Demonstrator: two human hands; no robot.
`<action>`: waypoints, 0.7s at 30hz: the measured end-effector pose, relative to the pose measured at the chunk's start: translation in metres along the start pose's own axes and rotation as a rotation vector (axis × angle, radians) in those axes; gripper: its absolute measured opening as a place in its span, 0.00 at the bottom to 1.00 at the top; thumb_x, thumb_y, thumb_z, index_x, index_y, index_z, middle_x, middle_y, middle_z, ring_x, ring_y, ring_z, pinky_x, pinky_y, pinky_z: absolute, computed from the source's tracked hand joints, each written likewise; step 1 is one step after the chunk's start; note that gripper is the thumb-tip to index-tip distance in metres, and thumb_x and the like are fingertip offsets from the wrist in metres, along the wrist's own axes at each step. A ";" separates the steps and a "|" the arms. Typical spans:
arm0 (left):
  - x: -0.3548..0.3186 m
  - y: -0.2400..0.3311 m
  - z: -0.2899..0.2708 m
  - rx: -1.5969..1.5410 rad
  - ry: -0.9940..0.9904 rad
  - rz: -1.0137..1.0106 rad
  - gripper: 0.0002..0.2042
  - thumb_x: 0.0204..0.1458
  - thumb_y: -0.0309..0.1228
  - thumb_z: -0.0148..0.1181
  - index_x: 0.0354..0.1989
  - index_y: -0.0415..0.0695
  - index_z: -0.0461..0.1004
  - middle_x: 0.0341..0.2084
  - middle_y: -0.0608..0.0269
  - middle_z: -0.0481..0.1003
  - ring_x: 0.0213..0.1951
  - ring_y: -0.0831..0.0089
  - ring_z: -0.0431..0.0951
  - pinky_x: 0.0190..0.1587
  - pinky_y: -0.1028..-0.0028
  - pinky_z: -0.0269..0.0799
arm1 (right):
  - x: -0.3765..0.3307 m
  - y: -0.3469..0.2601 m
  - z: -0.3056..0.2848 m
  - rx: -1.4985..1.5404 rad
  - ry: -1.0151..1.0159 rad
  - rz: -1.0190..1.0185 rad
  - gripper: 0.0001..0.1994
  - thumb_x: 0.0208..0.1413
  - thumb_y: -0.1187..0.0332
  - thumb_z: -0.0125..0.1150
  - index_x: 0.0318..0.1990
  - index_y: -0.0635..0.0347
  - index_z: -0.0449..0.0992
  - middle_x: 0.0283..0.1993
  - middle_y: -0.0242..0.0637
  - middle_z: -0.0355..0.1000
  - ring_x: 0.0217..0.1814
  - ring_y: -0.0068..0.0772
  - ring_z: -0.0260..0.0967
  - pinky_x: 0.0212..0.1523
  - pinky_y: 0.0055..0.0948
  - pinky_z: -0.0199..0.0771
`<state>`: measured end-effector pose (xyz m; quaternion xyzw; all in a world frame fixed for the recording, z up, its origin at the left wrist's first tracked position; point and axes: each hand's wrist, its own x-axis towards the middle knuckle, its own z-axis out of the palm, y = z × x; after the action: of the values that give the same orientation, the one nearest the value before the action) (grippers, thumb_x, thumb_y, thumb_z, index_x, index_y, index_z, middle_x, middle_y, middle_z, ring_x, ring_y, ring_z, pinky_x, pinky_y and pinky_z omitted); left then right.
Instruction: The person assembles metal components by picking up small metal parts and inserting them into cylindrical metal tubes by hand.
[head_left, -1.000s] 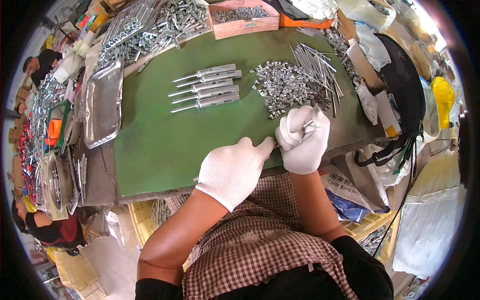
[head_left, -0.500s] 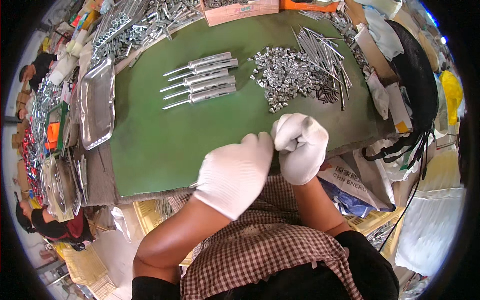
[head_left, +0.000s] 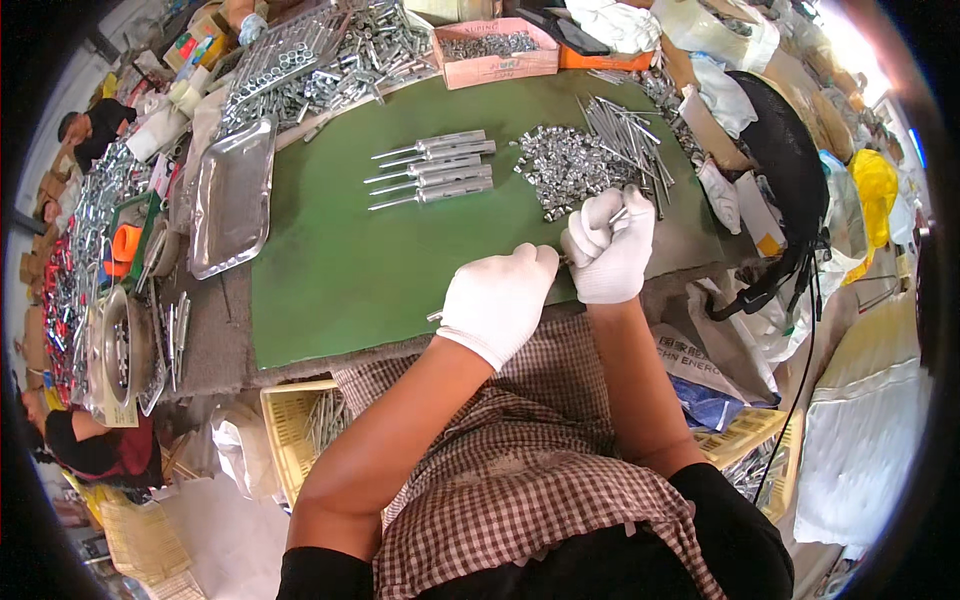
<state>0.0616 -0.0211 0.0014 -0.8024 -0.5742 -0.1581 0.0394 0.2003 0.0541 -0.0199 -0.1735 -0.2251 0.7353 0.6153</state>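
- A checked apron is seen nearest, below the near edge of the green mat.
- 2 white-gloved hands are held over the mat's near-right edge, fingertips touching.
- Left hand: fingers curled shut round a metal rod; only its end is seen, poking out on the glove's left side, just over the mat's near edge.
- Right hand: closed in a fist on a thin metal pin, tip sticking up past the knuckles.
- Approx. mid-mat, beyond the hands: 5 finished metal rods laid side by side in 1 row, thin ends pointing left.
- Right of that row, on the mat: 1 heap of small silver nuts, too many to count.
- Touching that heap's right side: 1 loose bundle of long pins, count not clear.
- Off the mat's left edge: 1 steel tray.
- At the mat's far edge: 1 pink cardboard box of small metal parts.
- Far-left of the mat: 1 large pile of silver parts.
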 end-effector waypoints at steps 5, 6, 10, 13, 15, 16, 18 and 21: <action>-0.002 -0.002 -0.002 0.001 -0.035 -0.002 0.09 0.53 0.35 0.60 0.30 0.47 0.68 0.22 0.61 0.71 0.22 0.62 0.78 0.23 0.63 0.74 | -0.003 0.005 0.003 -0.067 -0.090 0.018 0.26 0.65 0.49 0.42 0.19 0.59 0.66 0.12 0.25 0.45 0.13 0.22 0.40 0.16 0.26 0.40; -0.001 -0.001 -0.002 0.006 -0.021 0.000 0.09 0.53 0.36 0.60 0.30 0.47 0.68 0.22 0.61 0.71 0.22 0.62 0.78 0.23 0.64 0.74 | -0.004 0.005 0.006 -0.148 -0.079 0.005 0.27 0.65 0.49 0.42 0.19 0.60 0.66 0.13 0.24 0.46 0.13 0.22 0.40 0.16 0.26 0.40; 0.002 0.001 -0.002 0.020 -0.031 0.011 0.09 0.53 0.35 0.60 0.29 0.46 0.68 0.23 0.60 0.71 0.21 0.63 0.78 0.22 0.64 0.73 | -0.002 0.003 0.003 -0.228 -0.117 0.009 0.27 0.64 0.50 0.42 0.17 0.60 0.65 0.13 0.26 0.51 0.13 0.20 0.43 0.16 0.25 0.39; -0.002 -0.003 0.002 0.041 -0.051 0.034 0.08 0.53 0.34 0.60 0.30 0.46 0.69 0.23 0.59 0.71 0.22 0.63 0.78 0.22 0.65 0.73 | -0.009 0.007 0.011 -0.558 -0.100 -0.098 0.23 0.64 0.61 0.43 0.15 0.59 0.66 0.15 0.26 0.57 0.14 0.17 0.46 0.18 0.23 0.39; 0.014 -0.002 0.001 0.074 -0.045 0.058 0.08 0.53 0.34 0.60 0.30 0.45 0.69 0.23 0.59 0.71 0.22 0.63 0.78 0.22 0.65 0.73 | -0.004 0.007 0.010 -0.553 -0.049 -0.161 0.23 0.62 0.59 0.44 0.15 0.59 0.66 0.14 0.26 0.57 0.14 0.18 0.46 0.17 0.24 0.39; 0.020 0.000 -0.001 0.110 -0.026 0.086 0.08 0.53 0.34 0.59 0.31 0.45 0.69 0.23 0.58 0.71 0.22 0.63 0.78 0.22 0.65 0.73 | 0.002 0.005 0.008 -0.562 -0.041 -0.257 0.24 0.62 0.57 0.45 0.15 0.59 0.66 0.14 0.26 0.56 0.14 0.18 0.45 0.17 0.25 0.39; 0.016 0.002 -0.004 0.113 -0.083 0.062 0.08 0.54 0.35 0.59 0.31 0.45 0.69 0.24 0.58 0.71 0.23 0.61 0.78 0.23 0.65 0.73 | -0.009 0.003 0.002 -0.262 0.005 -0.047 0.27 0.63 0.52 0.42 0.14 0.57 0.62 0.12 0.26 0.50 0.13 0.21 0.42 0.16 0.27 0.38; 0.006 -0.014 -0.009 -0.046 -0.083 0.047 0.10 0.54 0.37 0.61 0.32 0.45 0.69 0.25 0.58 0.72 0.23 0.58 0.78 0.26 0.63 0.74 | -0.001 0.004 0.005 -0.004 -0.042 -0.006 0.27 0.65 0.49 0.41 0.17 0.57 0.63 0.12 0.24 0.46 0.12 0.22 0.40 0.15 0.27 0.39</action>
<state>0.0487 -0.0134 0.0097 -0.8220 -0.5527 -0.1371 0.0008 0.1943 0.0517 -0.0183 -0.1586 -0.2400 0.7363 0.6125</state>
